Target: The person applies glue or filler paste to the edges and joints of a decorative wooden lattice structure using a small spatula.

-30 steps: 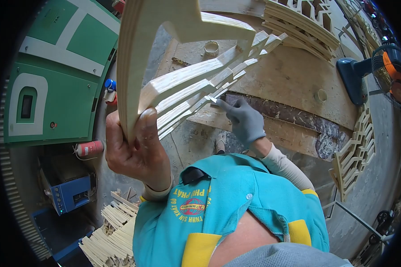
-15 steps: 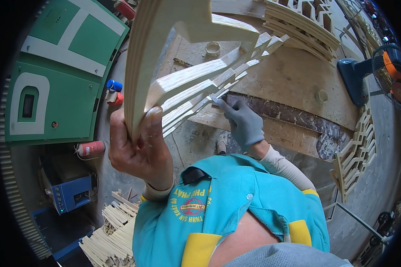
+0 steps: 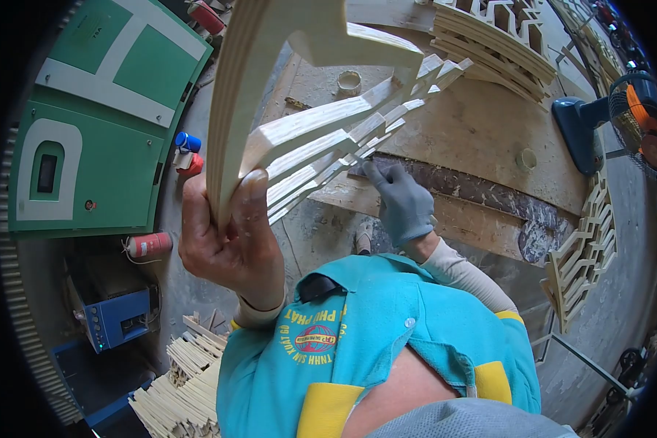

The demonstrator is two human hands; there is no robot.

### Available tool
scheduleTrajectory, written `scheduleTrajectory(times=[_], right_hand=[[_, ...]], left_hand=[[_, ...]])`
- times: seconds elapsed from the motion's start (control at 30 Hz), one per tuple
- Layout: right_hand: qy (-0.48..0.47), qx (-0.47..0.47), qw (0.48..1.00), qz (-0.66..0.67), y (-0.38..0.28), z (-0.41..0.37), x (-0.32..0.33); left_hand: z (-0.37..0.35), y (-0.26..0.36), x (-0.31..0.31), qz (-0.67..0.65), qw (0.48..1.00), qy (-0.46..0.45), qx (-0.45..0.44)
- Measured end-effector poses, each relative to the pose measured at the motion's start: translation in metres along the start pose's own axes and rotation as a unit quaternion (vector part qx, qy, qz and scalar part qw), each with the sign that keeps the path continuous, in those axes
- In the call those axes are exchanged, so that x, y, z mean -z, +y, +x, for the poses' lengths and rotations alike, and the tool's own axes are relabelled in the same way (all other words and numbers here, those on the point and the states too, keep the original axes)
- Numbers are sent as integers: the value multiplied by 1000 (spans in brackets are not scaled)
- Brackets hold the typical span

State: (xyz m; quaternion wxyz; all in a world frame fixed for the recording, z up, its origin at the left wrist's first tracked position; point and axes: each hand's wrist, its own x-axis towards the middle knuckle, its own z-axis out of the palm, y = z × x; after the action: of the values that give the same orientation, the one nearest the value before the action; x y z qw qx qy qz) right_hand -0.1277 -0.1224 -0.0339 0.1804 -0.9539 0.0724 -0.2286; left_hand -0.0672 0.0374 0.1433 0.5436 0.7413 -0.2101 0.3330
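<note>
My left hand [image 3: 233,233], bare, pinches the near end of a pale plywood frame [image 3: 314,131] between thumb and fingers. The frame has several zigzag slats and is raised and tilted in front of my chest, reaching over the workbench [image 3: 482,139]. My right hand [image 3: 405,208] wears a grey glove. Its forefinger points to the lower slats, close to their edge, while the other fingers are curled in. Whatever those fingers may hold is too small to make out.
Stacked zigzag wooden frames [image 3: 493,55] lie on the far bench. More frames [image 3: 580,252] stand at the right near a fan [image 3: 639,124]. Round cups [image 3: 349,82] sit on the bench. A green machine [image 3: 95,124], a blue box [image 3: 117,317] and wood strips [image 3: 182,387] are at the left.
My right hand has shifted slightly right, its fingertip drawing back along the lower slats. My left hand and the frame have barely moved.
</note>
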Motion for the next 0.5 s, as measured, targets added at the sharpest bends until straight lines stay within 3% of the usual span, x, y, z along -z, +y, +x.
scheduleTrajectory(times=[0.17,0.37,0.5], right_hand=[[3,15,1000,22,-4,-4,7],[27,-30,997,-71,12,8,3],[33,-19,998,-42,12,9,8]], left_hand=[[-1,1,0,6,1000,1,11],[1,0,0,18,1000,2,-10],[1,1,-1,17,1000,2,-6]])
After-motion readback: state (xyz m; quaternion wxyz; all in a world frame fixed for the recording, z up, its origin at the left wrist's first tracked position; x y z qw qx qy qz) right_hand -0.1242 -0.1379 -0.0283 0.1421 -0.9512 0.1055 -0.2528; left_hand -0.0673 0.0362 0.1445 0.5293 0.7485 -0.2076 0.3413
